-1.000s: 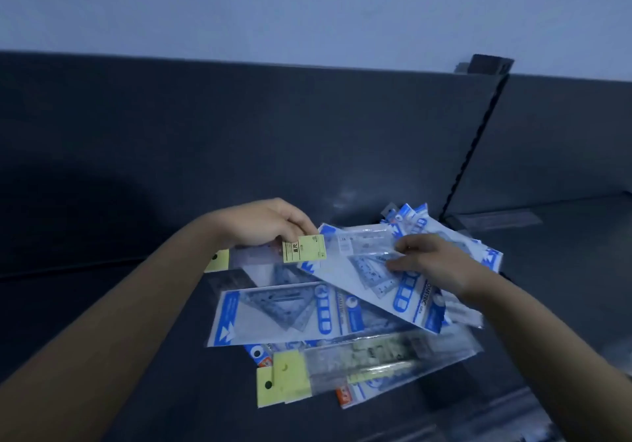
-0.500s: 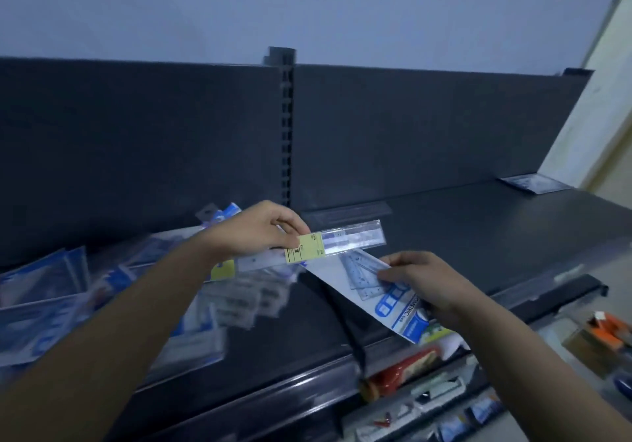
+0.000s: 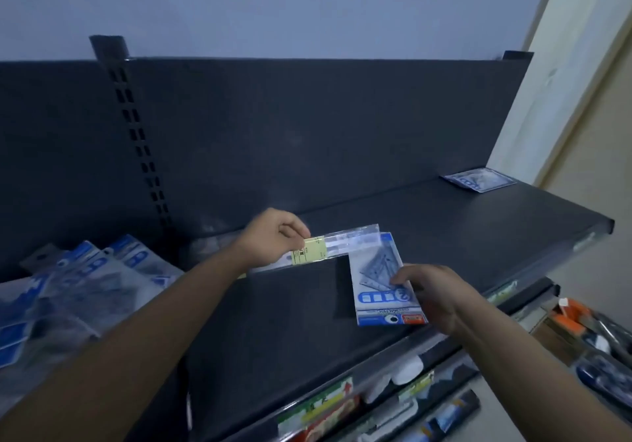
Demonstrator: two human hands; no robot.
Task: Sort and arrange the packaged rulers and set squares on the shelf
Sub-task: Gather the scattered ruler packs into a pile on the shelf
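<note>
I read both hands over the dark shelf [image 3: 478,233]. The left hand [image 3: 273,238] pinched a ruler pack [image 3: 352,239] between thumb and curled fingers, just beside its yellow label [image 3: 313,253]. The pack ran out level to the right, and its far end crossed above the top edge of a set-square pack [image 3: 378,277].

The right hand [image 3: 432,296] held the set-square pack by its right edge, with the fingertips curled onto its clear face. The pack's blue header end pointed toward me, near the shelf's front lip. It appeared to lie flat on the shelf, though I could not tell in the dim view whether it touched the surface.

A loose pile [image 3: 85,280] of similar blue-and-clear packs lay overlapped on the shelf section to the left, beyond a slotted upright [image 3: 136,140]. One more pack [image 3: 478,179] lay flat at the far right end of the shelf, against the back panel and well apart from both hands. Mixed goods [image 3: 342,407] showed on the lower shelf below.
</note>
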